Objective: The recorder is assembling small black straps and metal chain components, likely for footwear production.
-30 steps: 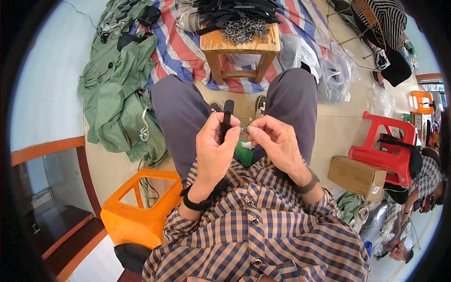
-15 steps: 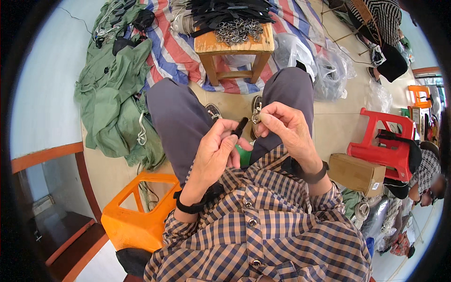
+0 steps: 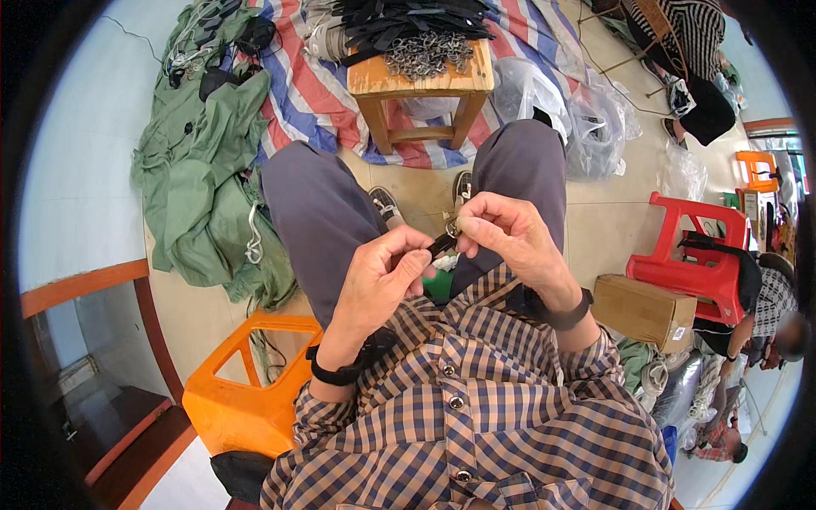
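Above my lap, my left hand (image 3: 387,270) pinches a short black strap (image 3: 441,245) between thumb and fingers. My right hand (image 3: 503,231) is closed on a small metal hook (image 3: 451,228), held by thumb and forefinger against the strap's free end. The two pieces meet between my fingertips; whether the strap passes through the metal is too small to tell. Ahead of my knees, a wooden stool (image 3: 364,81) bears a heap of black straps (image 3: 408,24) and a pile of metal hooks (image 3: 425,56).
Striped sheeting (image 3: 306,93) covers the floor ahead. Green cloth (image 3: 191,170) lies at the left, above an orange plastic stool (image 3: 225,399). Clear plastic bags (image 3: 595,127) sit right of the wooden stool. A red stool (image 3: 680,268) and cardboard box (image 3: 642,310) stand at my right; other people sit beyond.
My hands have come together: the strap has tilted down and the metal hook has moved left to meet its end. Both hands keep their grip.
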{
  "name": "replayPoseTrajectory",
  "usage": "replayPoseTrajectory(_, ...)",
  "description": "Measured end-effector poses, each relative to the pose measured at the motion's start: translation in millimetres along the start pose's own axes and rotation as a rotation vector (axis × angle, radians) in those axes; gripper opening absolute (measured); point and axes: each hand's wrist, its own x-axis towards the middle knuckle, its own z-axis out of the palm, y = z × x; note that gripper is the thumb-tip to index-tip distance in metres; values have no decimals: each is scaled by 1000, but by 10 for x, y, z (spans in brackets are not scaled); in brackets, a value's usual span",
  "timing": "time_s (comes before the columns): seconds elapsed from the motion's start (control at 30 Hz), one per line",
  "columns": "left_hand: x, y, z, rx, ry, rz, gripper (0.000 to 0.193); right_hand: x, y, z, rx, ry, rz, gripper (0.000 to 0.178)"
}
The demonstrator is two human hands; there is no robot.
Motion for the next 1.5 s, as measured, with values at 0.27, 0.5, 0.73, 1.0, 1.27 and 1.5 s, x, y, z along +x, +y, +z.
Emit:
replayPoseTrajectory(0.27, -16, 32, -75, 24, -7, -7, 17, 0, -8, 43, -8, -48, 13, 20)
replayPoseTrajectory(0.5, -16, 44, -45, -33, -37, -24, 15, 26, 130, 60, 176, -133, 92, 21)
replayPoseTrajectory(0.73, -15, 54, 4, -48, 70, 30, 12, 45, 196, 156, 87, -8, 61, 18)
replayPoseTrajectory(1.0, -29, 89, -53, 9, 15, 62, 26, 8, 169, 180, -122, 72, 46, 13)
replayPoseTrajectory(1.27, 2, 26, -48, -25, -73, 42, 24, 5, 202, 242, -6, -49, 99, 12)
replayPoseTrajectory(1.5, -18, 31, 57, 15, 93, 169, 19, 31, 185, 258, -83, -15, 83, 16)
